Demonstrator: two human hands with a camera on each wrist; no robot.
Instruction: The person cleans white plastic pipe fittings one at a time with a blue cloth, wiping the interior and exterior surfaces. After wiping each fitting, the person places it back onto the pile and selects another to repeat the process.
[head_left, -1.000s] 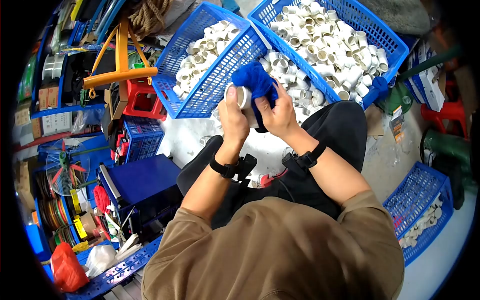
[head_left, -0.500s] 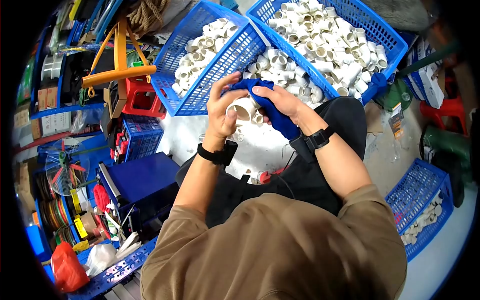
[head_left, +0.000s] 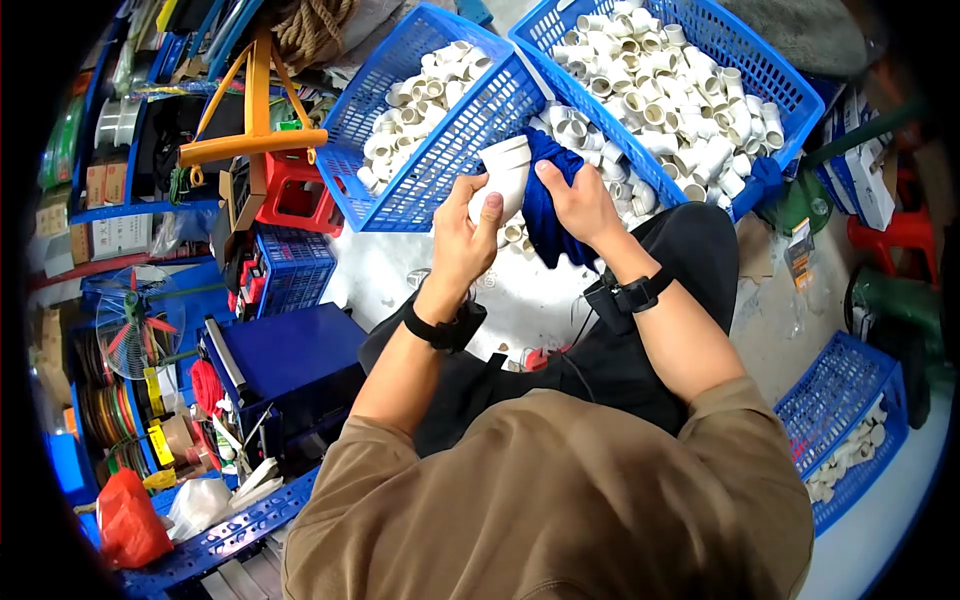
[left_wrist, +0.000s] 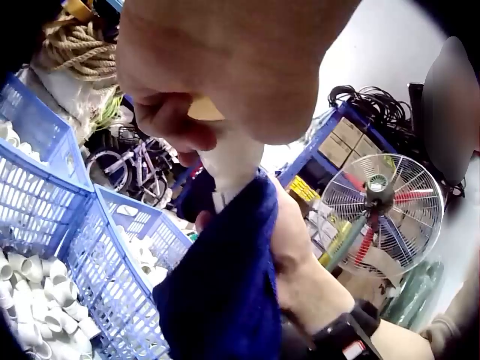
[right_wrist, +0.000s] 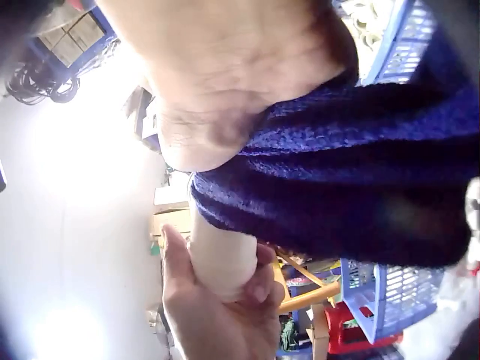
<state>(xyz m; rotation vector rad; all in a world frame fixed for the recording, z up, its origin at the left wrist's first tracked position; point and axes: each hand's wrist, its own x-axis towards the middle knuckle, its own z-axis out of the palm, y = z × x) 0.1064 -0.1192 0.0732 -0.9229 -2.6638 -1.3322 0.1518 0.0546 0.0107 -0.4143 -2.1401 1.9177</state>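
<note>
A white pipe elbow [head_left: 508, 180] is pinched between the thumb and fingers of the left hand [head_left: 464, 232], its ribbed end pointing up. Against its right side lies a dark blue cloth [head_left: 548, 215], gripped by the right hand [head_left: 585, 208] with the thumb on top. In the left wrist view the cloth [left_wrist: 225, 277] covers one end of the elbow [left_wrist: 232, 159]. The right wrist view shows the left hand [right_wrist: 217, 315] round the elbow's lower part [right_wrist: 221, 259], while the cloth [right_wrist: 337, 180] hangs from the right hand [right_wrist: 232, 90].
Blue baskets of white fittings stand in front, one at left [head_left: 375, 215] and one at right [head_left: 805, 95], with more fittings [head_left: 630, 190] between them. Another blue basket [head_left: 835, 400] is at right. A dark blue box [head_left: 290, 350] and a fan [head_left: 135, 325] are at left.
The elbow has turned from its round opening facing the camera to standing upright with its ribbed end up. The left fingers have closed round it, and the cloth has shifted beside it.
</note>
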